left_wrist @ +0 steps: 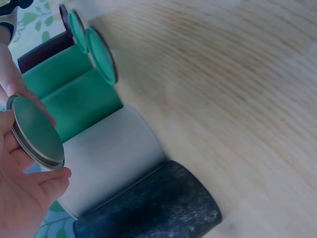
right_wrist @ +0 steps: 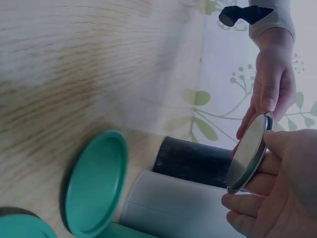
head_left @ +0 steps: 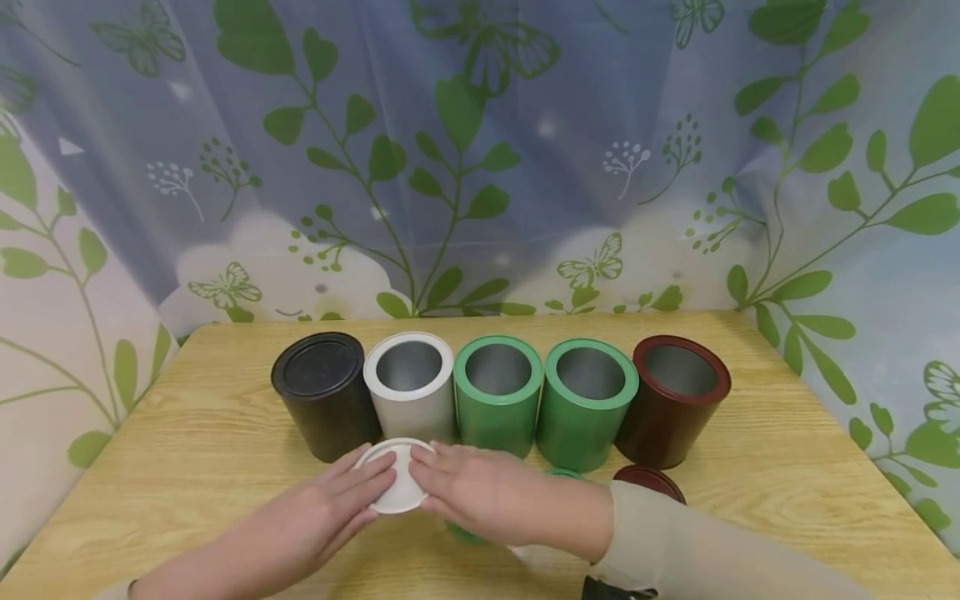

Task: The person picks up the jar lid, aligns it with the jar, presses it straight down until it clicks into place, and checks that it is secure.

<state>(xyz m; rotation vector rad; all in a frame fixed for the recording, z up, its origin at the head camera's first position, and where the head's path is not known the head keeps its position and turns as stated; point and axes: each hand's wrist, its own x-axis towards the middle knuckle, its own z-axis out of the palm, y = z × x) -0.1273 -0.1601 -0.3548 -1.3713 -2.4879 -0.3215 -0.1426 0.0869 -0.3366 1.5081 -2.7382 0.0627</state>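
Note:
Both hands hold a round white lid (head_left: 402,485) level in the air, in front of the white can (head_left: 416,412). The left hand (head_left: 322,508) lays its fingers over the lid's left part; the right hand (head_left: 491,492) grips its right side. From below, the left wrist view shows the lid's metallic underside (left_wrist: 39,130), with digits at its rim. In the right wrist view the left thumb also sits at the lid's edge (right_wrist: 249,152). The white can's top is uncovered. Left of it stands a black can (head_left: 330,417) with its lid on.
Two green cans (head_left: 498,421) and a dark red can (head_left: 663,425), all uncovered, continue the row rightward. Two green lids (right_wrist: 99,183) and a dark red lid (head_left: 651,479) lie on the wooden table (head_left: 217,408) before them. A patterned curtain (head_left: 525,200) hangs behind.

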